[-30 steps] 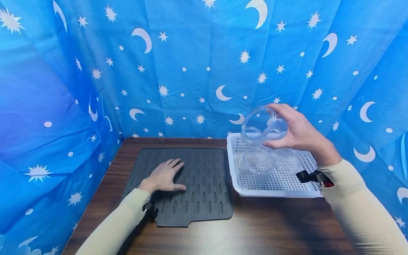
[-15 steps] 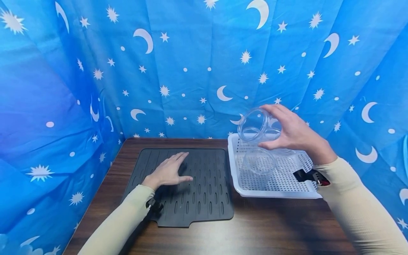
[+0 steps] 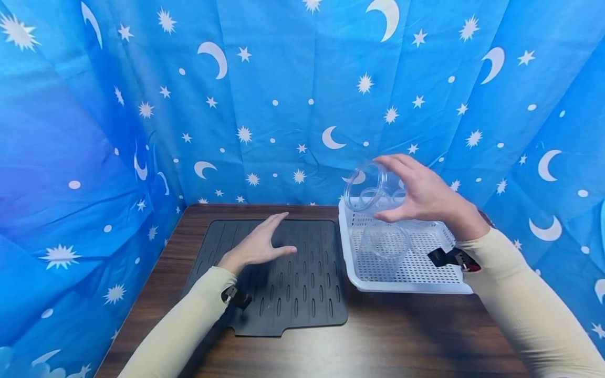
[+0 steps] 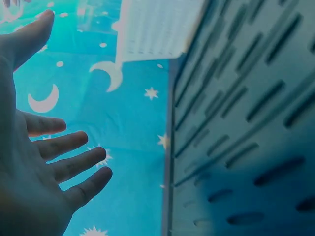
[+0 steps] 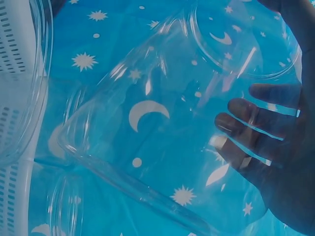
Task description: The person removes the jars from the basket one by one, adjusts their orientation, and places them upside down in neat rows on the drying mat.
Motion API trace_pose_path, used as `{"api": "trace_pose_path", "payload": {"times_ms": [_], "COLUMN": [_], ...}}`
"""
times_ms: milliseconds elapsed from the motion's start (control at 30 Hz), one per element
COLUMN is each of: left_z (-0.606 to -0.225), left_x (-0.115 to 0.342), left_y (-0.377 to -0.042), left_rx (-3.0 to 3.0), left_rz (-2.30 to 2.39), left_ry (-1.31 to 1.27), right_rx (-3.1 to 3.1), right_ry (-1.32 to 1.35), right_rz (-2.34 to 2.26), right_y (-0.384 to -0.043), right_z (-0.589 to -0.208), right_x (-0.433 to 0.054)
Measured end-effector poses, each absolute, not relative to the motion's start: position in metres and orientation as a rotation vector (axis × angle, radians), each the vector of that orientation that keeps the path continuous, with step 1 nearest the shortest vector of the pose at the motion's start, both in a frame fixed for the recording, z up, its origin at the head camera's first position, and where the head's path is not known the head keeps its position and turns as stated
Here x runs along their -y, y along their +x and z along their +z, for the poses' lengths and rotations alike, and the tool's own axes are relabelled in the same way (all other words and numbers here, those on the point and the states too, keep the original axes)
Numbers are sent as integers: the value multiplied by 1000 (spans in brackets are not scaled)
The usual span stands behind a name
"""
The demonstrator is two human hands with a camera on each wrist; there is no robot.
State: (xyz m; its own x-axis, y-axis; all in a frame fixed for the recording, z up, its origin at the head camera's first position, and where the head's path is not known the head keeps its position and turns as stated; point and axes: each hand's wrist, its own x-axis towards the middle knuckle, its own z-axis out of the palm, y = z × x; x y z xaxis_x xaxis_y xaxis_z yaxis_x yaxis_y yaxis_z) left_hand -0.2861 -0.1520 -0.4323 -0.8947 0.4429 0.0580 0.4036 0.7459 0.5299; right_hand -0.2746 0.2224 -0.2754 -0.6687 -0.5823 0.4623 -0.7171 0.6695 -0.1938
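Note:
My right hand (image 3: 425, 191) grips a clear, wide-mouthed jar (image 3: 365, 186) by its side, thumb below and fingers over the top. The jar is tilted on its side above the white basket (image 3: 406, 287), its round mouth facing left. Through its wall, the right wrist view shows the curled fingers (image 5: 236, 123). Another clear jar (image 3: 385, 244) stands in the basket's left half, with more clear rims behind it. My left hand (image 3: 257, 244) hovers over the black ridged mat (image 3: 307, 278), thumb and fingers spread; its palm (image 4: 29, 182) holds nothing.
Mat and perforated basket lie side by side on a dark wooden table (image 3: 321, 352), the basket at the right. A blue cloth (image 3: 283, 63) with white moons and stars hangs behind and at both sides. Dark camera straps sit on both wrists.
My right hand has carried the tilted jar a little left over the basket. My left hand has risen off the mat and moved right and away from me, thumb spreading from the fingers.

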Motion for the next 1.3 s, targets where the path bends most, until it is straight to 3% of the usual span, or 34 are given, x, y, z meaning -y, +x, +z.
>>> {"api": "trace_pose_path", "payload": {"times_ms": [1300], "left_z": [-368], "left_x": [92], "left_y": [-288], "left_rx": [-2451], "left_rz": [1614], "left_ry": [892], "right_rx": [2492], "right_ry": [1172], "right_rz": [252], "right_y": [-278], "right_z": [-279], "right_x": [-178]}}
